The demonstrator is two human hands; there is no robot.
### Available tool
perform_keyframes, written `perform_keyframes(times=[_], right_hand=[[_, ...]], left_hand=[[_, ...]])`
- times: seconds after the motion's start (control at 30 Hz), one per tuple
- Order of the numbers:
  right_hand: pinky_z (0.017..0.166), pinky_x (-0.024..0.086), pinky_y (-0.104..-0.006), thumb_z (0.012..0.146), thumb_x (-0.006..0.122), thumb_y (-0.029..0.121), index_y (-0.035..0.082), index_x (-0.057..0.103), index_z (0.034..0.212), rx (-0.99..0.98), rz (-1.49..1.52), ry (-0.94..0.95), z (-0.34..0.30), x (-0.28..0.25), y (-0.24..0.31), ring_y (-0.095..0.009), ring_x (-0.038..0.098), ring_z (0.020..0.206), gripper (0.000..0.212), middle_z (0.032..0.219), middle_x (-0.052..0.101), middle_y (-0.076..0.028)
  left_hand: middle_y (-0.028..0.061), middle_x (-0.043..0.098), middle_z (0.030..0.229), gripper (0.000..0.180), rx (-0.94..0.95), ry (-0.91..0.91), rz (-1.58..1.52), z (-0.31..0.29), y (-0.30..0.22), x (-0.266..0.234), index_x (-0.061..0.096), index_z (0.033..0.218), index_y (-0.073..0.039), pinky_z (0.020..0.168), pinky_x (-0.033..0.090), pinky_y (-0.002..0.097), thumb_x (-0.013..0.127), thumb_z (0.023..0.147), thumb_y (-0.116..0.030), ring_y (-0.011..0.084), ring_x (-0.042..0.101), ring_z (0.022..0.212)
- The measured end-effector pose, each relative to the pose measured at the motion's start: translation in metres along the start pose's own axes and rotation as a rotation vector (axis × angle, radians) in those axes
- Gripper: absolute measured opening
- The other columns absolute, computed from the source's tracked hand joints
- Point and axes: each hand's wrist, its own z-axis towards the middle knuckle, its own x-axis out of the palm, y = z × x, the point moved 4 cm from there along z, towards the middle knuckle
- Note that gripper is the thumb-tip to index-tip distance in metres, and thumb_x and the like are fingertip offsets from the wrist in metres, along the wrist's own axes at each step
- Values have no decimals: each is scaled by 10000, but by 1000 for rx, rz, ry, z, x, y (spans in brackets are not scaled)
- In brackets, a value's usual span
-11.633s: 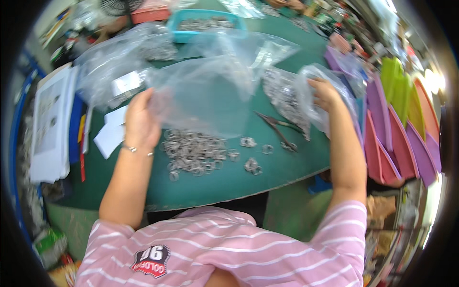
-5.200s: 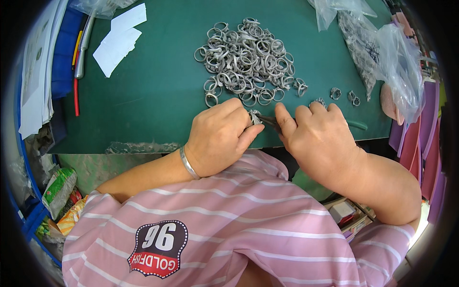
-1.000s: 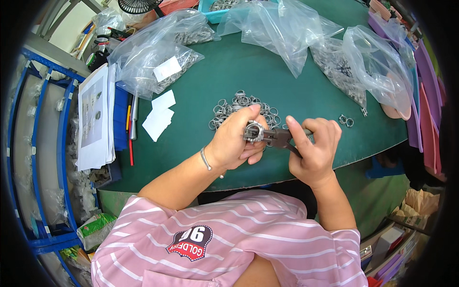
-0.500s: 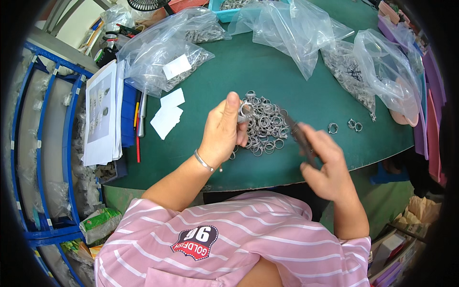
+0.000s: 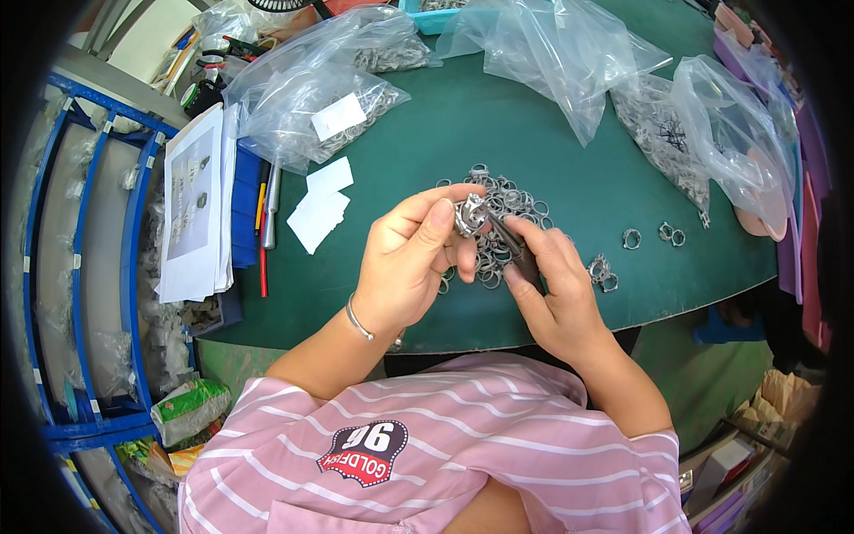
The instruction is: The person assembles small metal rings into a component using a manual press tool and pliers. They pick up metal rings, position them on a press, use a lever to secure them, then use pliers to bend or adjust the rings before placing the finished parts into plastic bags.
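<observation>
My left hand (image 5: 402, 254) pinches a silvery-grey metal ring (image 5: 471, 215) between thumb and fingertips, holding it up above the green tabletop. Closed round a dark, slim tool (image 5: 525, 262) that looks like pliers, my right hand (image 5: 562, 289) brings its tip against or very near the ring's right side. Fingers hide part of the tool, so I cannot tell whether its jaws grip the ring. Beneath and behind both hands spreads a pile of grey metal rings (image 5: 492, 262), partly covered by them. A few rings (image 5: 602, 273) lie just right of my right hand.
Farther right are a single ring (image 5: 632, 238) and a pair (image 5: 672, 234). Clear plastic bags of metal pieces stand at the back left (image 5: 329, 89) and right (image 5: 658, 129). Paper slips (image 5: 318, 218), pens (image 5: 263, 233) and printed sheets (image 5: 191, 209) lie left, beside a blue rack (image 5: 62, 258).
My right hand has moved left with the tool, bringing its tip to the ring. My left hand has turned and lowered slightly. Several rings right of my right hand now show.
</observation>
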Motion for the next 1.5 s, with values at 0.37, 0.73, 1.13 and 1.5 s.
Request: perform_keyframes(times=[0.37,0.73,1.13,1.5], right_hand=[[666,404,-361,796,670,116,45,556,1113,-72,107,-182,8,17,2,-256,511,721,345,817,539,-87],[629,417,-359,786,667,70,1,580,977,-139,196,-288,11,17,6,-264,538,674,221,771,570,-105],[744,394,-364,706,736,88,14,495,1109,-148,42,-383,-11,25,-3,-257,548,795,475,932,571,-107],[750,341,-383,576,575,10,9,481,984,-73,50,-297,-13,21,-20,-267,474,752,419,827,499,-93]], left_hand=[[65,578,765,241,237,-130,259,-7,-23,-2,572,1030,26,532,475,269,554,936,-195,108,520,573],[39,596,827,180,153,10,254,-3,-10,1,578,1032,23,591,467,200,602,900,-98,76,550,655],[12,472,596,510,270,-48,631,19,8,22,512,651,-26,498,300,229,375,999,-372,76,369,530],[89,519,638,495,26,63,207,42,30,31,555,625,3,589,373,267,395,959,-325,145,469,621]])
